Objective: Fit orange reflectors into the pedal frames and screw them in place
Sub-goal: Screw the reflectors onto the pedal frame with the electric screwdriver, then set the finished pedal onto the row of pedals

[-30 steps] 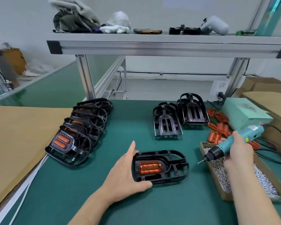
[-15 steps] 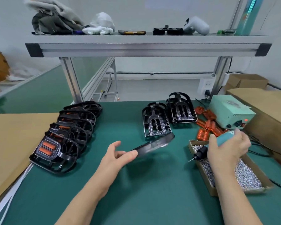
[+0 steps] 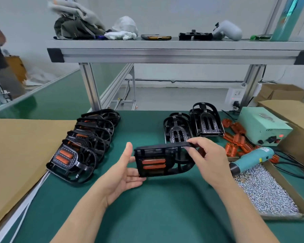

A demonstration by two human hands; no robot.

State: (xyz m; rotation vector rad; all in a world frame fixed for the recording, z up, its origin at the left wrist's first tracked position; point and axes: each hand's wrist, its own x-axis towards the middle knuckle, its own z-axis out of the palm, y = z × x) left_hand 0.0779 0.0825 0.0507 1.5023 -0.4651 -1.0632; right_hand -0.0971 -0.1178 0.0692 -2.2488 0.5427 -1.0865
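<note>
head view: the pedal frame (image 3: 163, 160) is up off the green mat (image 3: 156, 216), held in the air between both hands, just in front of the two empty frames (image 3: 177, 135). it's tipped up on edge, so the face with the two orange reflectors (image 3: 154, 163) looks back at me. i'd guess that's for checking they're seated and screwed down before it joins the pile.

its long axis runs left to right. the reflector end is on the left and the open looped end points right, and the reflector bars lie along that same line.

my left hand (image 3: 123, 174) is flat and relaxed, with the fingers straight under the left end and the thumb sticking up beside it, so it's cradling more than gripping. my right hand (image 3: 209, 160) pinches the top rim between thumb and forefinger, which steadies the tilt. i can't tell what the other fingers are doing behind the frame.

further out, the finished pedals (image 3: 81, 146) are overlapped in a row on the left, reflectors up and within easy reach for dropping this one. on the right the electric screwdriver (image 3: 251, 159) lies with its nose over the box of screws (image 3: 263, 192), and that leaves my right hand free. loose reflectors (image 3: 235, 137) are scattered beside the mint power box (image 3: 263, 127), near the empty frames and probably ready for the next one.
</note>
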